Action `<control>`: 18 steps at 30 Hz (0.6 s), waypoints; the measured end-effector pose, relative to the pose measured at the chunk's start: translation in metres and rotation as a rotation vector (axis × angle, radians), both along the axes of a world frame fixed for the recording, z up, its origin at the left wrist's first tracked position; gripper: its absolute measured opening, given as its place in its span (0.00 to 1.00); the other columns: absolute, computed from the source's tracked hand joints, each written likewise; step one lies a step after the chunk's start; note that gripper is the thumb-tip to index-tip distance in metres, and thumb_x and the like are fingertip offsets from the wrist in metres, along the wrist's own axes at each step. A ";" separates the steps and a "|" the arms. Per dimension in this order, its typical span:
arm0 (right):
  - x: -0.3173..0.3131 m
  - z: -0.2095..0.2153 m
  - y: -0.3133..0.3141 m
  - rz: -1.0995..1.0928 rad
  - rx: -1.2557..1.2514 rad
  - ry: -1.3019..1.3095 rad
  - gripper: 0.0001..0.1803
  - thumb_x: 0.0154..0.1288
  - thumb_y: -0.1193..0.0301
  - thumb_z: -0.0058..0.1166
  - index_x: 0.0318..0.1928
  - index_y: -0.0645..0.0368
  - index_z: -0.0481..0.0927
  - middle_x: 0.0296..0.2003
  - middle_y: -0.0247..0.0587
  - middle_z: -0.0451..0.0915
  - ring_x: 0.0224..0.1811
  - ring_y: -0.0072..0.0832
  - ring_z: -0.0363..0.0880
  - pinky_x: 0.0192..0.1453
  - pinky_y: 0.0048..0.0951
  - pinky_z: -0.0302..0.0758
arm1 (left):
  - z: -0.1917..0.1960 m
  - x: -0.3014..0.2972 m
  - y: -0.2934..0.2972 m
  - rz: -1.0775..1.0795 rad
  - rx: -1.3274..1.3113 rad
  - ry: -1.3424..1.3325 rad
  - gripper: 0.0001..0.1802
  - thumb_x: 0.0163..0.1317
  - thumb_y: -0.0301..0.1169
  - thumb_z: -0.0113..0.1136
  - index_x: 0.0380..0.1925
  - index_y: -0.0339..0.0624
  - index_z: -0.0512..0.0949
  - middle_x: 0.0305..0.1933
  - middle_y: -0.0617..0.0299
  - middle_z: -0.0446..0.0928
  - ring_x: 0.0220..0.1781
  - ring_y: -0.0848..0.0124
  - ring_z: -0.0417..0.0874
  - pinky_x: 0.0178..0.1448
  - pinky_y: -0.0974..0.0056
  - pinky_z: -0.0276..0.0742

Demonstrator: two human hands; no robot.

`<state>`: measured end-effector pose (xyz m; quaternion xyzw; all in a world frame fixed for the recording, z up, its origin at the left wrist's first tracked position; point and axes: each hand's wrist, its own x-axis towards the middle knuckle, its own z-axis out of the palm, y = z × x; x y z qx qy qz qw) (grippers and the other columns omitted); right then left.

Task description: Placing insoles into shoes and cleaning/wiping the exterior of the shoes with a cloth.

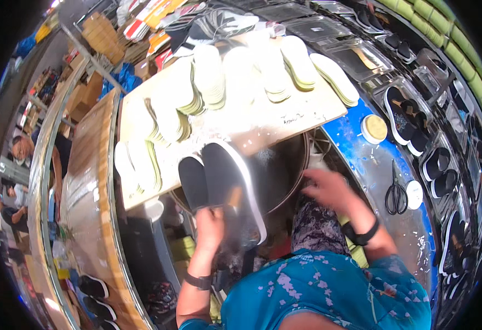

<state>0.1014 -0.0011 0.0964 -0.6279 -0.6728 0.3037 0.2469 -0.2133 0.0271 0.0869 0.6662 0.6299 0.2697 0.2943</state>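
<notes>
My left hand [209, 226] is closed round a pair of black slip-on shoes [227, 168] with white soles, held side by side over my lap. One shoe shows its white sole edge along the right; their lower ends are blurred. My right hand [329, 188] is over my right thigh, its slightly smeared fingers apart and nothing visible in them. Just beyond the shoes is a pale board [315, 116] carrying several stacks of white insoles [210, 77], some overexposed. Under its near edge a dark round basin or tub [285, 168] shows in part.
On the blue bench [353, 154] at right lie black scissors [396, 192], a round tub with a yellowish top [374, 129] and a white round lid [414, 194]. Racks further right hold black shoes [397, 113]. A wood-edged bench [89, 192] stands left; people are beyond it.
</notes>
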 end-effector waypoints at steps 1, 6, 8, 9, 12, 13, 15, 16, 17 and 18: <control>-0.031 -0.003 0.008 0.137 0.041 0.045 0.26 0.53 0.63 0.55 0.52 0.60 0.70 0.49 0.49 0.73 0.53 0.44 0.70 0.56 0.37 0.67 | -0.008 0.003 0.000 -0.054 0.152 0.086 0.14 0.55 0.28 0.50 0.39 0.28 0.72 0.38 0.37 0.74 0.41 0.48 0.77 0.44 0.55 0.71; -0.070 -0.001 0.046 0.568 -0.115 -0.107 0.23 0.52 0.65 0.55 0.50 0.58 0.72 0.47 0.48 0.73 0.50 0.42 0.72 0.53 0.38 0.69 | 0.054 0.017 0.011 -0.430 -0.172 0.297 0.20 0.54 0.32 0.58 0.44 0.29 0.71 0.36 0.39 0.75 0.41 0.47 0.76 0.44 0.57 0.72; -0.047 0.005 0.082 0.623 -0.103 -0.078 0.22 0.52 0.65 0.54 0.49 0.58 0.73 0.47 0.48 0.73 0.49 0.42 0.72 0.52 0.38 0.69 | 0.090 0.006 0.028 -0.556 -0.313 0.299 0.22 0.55 0.33 0.59 0.46 0.30 0.71 0.35 0.44 0.77 0.40 0.54 0.79 0.44 0.60 0.73; -0.036 0.009 0.106 0.697 -0.103 -0.052 0.22 0.52 0.65 0.54 0.48 0.58 0.73 0.47 0.48 0.73 0.49 0.42 0.71 0.52 0.39 0.69 | 0.103 0.001 0.038 -0.604 -0.379 0.241 0.23 0.55 0.33 0.59 0.48 0.31 0.70 0.35 0.47 0.78 0.39 0.58 0.80 0.43 0.62 0.73; 0.016 0.012 0.166 0.213 0.339 -0.185 0.21 0.50 0.66 0.54 0.46 0.59 0.74 0.46 0.48 0.74 0.49 0.42 0.72 0.50 0.36 0.70 | 0.146 0.042 0.096 -0.753 -0.338 0.186 0.22 0.58 0.35 0.56 0.48 0.33 0.70 0.38 0.47 0.77 0.38 0.62 0.80 0.44 0.64 0.73; 0.032 0.019 0.184 0.128 0.483 -0.137 0.22 0.47 0.67 0.56 0.45 0.59 0.74 0.44 0.47 0.74 0.47 0.43 0.72 0.50 0.36 0.70 | 0.144 0.062 0.125 -0.807 -0.242 0.233 0.20 0.59 0.35 0.54 0.49 0.36 0.71 0.39 0.48 0.77 0.40 0.64 0.79 0.46 0.65 0.73; 0.037 0.032 0.227 0.065 0.491 -0.343 0.22 0.45 0.65 0.60 0.43 0.56 0.75 0.42 0.43 0.75 0.48 0.39 0.71 0.50 0.36 0.69 | 0.110 0.089 0.189 -0.747 -0.221 0.007 0.21 0.60 0.39 0.53 0.47 0.33 0.71 0.27 0.62 0.71 0.32 0.75 0.72 0.43 0.68 0.72; 0.036 0.036 0.242 0.089 0.547 -0.392 0.21 0.44 0.65 0.61 0.42 0.56 0.75 0.39 0.43 0.75 0.46 0.39 0.72 0.49 0.36 0.69 | 0.106 0.107 0.214 -0.705 -0.101 0.063 0.21 0.60 0.40 0.54 0.46 0.34 0.72 0.29 0.59 0.73 0.35 0.72 0.73 0.44 0.67 0.72; 0.036 0.036 0.255 0.111 0.599 -0.441 0.20 0.42 0.66 0.62 0.40 0.57 0.76 0.37 0.42 0.75 0.44 0.38 0.72 0.49 0.36 0.69 | 0.099 0.124 0.235 -0.664 0.014 0.117 0.21 0.59 0.40 0.54 0.45 0.34 0.72 0.32 0.57 0.74 0.37 0.70 0.75 0.46 0.66 0.72; 0.034 0.032 0.266 0.118 0.613 -0.467 0.17 0.43 0.65 0.61 0.35 0.58 0.77 0.35 0.42 0.75 0.43 0.39 0.72 0.48 0.36 0.70 | 0.089 0.133 0.253 -0.669 0.315 0.241 0.21 0.57 0.40 0.55 0.44 0.34 0.73 0.36 0.54 0.75 0.40 0.65 0.76 0.48 0.64 0.71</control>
